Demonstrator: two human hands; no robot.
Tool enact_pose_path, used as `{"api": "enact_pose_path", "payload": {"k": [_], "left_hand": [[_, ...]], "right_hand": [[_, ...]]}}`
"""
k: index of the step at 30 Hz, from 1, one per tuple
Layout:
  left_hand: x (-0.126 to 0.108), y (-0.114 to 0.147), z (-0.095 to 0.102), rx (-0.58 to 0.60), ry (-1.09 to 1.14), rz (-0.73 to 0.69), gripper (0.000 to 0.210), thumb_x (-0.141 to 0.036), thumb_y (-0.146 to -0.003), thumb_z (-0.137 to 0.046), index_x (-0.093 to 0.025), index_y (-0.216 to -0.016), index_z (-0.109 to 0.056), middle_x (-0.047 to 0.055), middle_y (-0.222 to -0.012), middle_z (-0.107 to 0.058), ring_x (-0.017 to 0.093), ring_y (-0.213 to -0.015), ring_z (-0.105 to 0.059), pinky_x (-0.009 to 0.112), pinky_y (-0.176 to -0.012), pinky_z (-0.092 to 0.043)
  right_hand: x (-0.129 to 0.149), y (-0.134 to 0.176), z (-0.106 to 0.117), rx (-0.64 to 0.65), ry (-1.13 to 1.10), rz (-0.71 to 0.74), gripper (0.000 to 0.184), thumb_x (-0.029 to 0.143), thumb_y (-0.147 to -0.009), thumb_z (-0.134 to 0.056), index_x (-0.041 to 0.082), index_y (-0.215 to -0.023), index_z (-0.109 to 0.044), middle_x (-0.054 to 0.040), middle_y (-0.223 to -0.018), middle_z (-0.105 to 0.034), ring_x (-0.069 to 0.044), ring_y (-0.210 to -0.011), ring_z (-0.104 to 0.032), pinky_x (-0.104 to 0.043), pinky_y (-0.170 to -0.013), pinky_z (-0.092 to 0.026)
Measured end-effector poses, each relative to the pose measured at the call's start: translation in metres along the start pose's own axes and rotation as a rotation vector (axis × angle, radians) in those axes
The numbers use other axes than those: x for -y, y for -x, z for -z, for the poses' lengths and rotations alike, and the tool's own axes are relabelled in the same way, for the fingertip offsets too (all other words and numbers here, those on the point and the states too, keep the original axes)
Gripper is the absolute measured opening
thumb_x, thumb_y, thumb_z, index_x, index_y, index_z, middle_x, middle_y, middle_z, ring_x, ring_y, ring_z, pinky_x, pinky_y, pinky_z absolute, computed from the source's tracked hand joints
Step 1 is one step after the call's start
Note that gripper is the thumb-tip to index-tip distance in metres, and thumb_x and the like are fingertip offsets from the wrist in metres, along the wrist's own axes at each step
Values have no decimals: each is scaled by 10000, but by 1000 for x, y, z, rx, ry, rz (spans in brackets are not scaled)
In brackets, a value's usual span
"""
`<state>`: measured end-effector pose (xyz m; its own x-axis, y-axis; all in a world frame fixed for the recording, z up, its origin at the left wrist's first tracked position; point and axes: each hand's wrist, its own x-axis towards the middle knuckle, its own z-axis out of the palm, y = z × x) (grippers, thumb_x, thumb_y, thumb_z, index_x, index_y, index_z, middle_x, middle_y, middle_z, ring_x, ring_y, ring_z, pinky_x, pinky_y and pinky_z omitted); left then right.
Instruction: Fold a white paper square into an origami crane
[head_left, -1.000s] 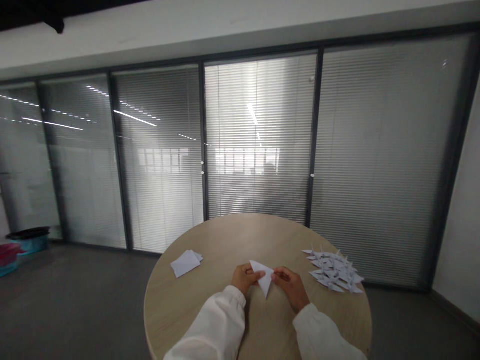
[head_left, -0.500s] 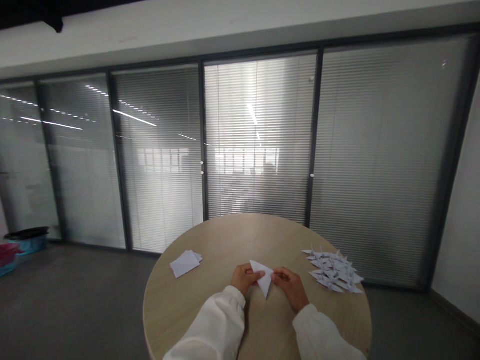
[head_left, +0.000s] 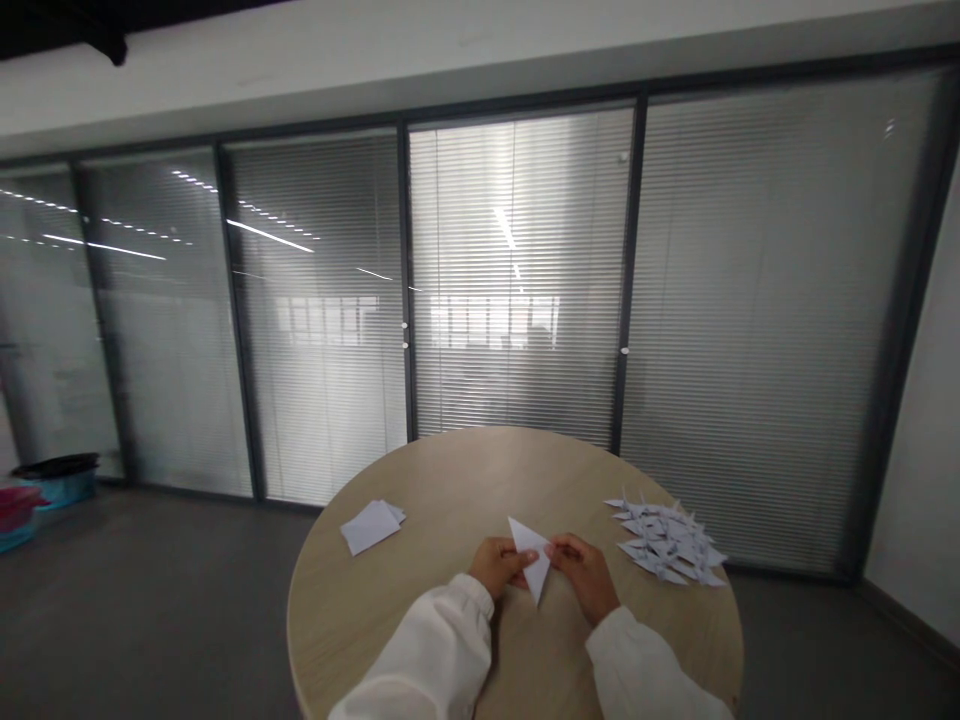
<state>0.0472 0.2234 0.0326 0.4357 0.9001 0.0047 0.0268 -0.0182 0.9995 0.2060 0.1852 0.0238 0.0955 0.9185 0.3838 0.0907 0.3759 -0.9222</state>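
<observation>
A white sheet of paper folded into a triangle (head_left: 535,574) is held between my hands, just above the front half of the round table (head_left: 420,620). My left hand (head_left: 501,565) grips its left side, thumb on top and fingers beneath. At its right corner, my right hand (head_left: 583,572) pinches the paper between thumb and fingertips. One sharp point of the triangle faces away from me and another faces toward me. To the right lies a pile of folded white paper cranes (head_left: 667,542). On the left rests a small stack of white paper sheets (head_left: 371,527).
Behind the table runs a glass partition with blinds (head_left: 517,270) in dark frames. On the floor at far left stand a blue bin with a black liner (head_left: 67,482) and another with a red liner (head_left: 19,515).
The folded paper has turned slightly and shifted a little to the right. My left hand has moved right with it, while my right hand stays nearly in place.
</observation>
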Motion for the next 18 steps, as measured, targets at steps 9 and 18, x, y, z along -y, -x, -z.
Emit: {"api": "enact_pose_path", "payload": {"k": [9, 18], "left_hand": [[0, 0, -4, -24, -46, 44, 518, -574, -419, -684, -101, -627, -645, 26, -520, -607, 147, -493, -556, 296, -560, -477], [-6, 9, -5, 63, -108, 0, 509, -609, -505, -616, -108, -585, -641, 41, -515, -617, 121, -440, -525, 253, -501, -445]], "right_hand": [[0, -2, 0, -32, -53, -27, 278, 439, -646, -615, 167, -706, -620, -28, -646, -651, -187, -645, -593, -261, -600, -454], [13, 1, 0, -84, -36, -39, 299, 477, -612, -628, 184, -677, -627, -14, -610, -653, -190, -620, -593, -264, -597, -445]]}}
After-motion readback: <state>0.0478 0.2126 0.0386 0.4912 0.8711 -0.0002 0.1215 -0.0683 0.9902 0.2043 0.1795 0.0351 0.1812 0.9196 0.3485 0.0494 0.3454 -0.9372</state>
